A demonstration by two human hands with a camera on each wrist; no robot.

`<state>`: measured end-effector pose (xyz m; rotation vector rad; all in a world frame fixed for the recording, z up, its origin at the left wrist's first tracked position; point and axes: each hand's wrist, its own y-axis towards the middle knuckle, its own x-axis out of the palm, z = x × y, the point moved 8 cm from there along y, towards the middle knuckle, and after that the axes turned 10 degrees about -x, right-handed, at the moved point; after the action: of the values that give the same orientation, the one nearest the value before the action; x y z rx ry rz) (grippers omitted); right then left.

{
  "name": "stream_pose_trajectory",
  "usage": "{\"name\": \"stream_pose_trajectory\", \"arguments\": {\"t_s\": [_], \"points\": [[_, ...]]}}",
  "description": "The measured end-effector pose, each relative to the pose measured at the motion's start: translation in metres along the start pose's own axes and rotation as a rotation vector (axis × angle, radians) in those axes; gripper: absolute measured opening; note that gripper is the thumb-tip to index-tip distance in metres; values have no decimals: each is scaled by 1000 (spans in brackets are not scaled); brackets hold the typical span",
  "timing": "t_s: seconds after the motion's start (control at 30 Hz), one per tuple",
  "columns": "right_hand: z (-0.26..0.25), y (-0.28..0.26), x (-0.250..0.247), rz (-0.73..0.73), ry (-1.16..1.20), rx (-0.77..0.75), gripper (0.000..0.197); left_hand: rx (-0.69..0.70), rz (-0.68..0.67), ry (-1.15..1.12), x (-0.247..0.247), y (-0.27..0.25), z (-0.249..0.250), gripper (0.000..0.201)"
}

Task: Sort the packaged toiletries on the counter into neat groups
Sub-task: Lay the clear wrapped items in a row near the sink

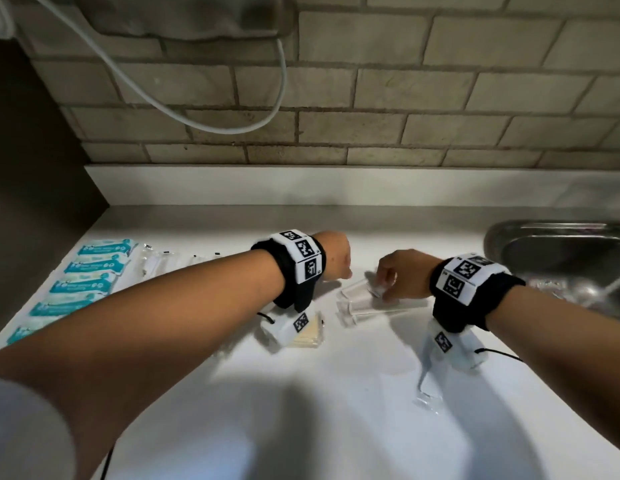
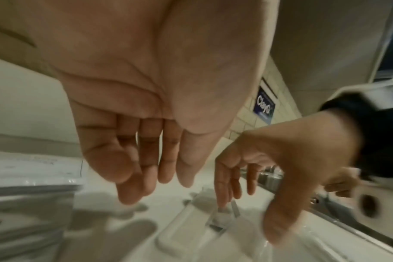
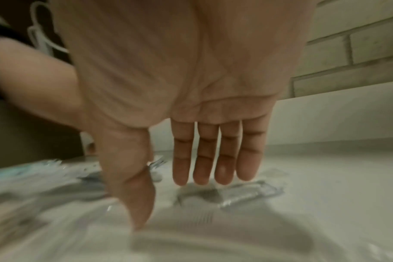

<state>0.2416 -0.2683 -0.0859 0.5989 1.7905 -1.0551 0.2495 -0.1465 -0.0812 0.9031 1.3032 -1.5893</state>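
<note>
On the white counter (image 1: 336, 410) a column of teal wipe packets (image 1: 90, 271) lies at the left, with a row of clear packets (image 1: 159, 263) beside it. Mid-counter sits a small heap of clear plastic packets (image 1: 357, 303). My right hand (image 1: 388, 282) reaches down onto that heap, its fingertips (image 2: 222, 203) touching a small clear packet (image 2: 220, 219) and the thumb held apart. The left hand (image 1: 338, 261) hovers just left of the heap, fingers relaxed, holding nothing. In the blurred right wrist view the straight fingers (image 3: 213, 159) hang over the clear packets (image 3: 247, 193).
A packet of beige sticks (image 1: 310, 334) lies under my left wrist. Another clear packet (image 1: 428, 389) lies toward the front right. A steel sink (image 1: 558, 251) borders the counter on the right. A white cable (image 1: 232, 126) hangs against the brick wall.
</note>
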Motion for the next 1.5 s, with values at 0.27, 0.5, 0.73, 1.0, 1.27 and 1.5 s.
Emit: {"name": "stream_pose_trajectory", "arguments": {"t_s": [0.27,0.5,0.73,1.0,1.27,1.5], "points": [[-2,-16,31,-58,-47,-105,29,-78,-40,211,28,23,38,43],[-15,-24,35,-71,-194,-197,25,-135,-93,195,33,18,31,30],[-18,-21,30,-19,-194,-210,22,-126,-23,43,5,-2,17,33],[-8,-25,3,77,-92,-168,27,-114,209,-467,-40,-20,-19,33],[6,-29,-19,216,140,-37,30,46,229,-588,-46,-44,-9,48],[1,-34,-7,226,201,29,18,129,237,-579,-39,-40,-1,23]]}}
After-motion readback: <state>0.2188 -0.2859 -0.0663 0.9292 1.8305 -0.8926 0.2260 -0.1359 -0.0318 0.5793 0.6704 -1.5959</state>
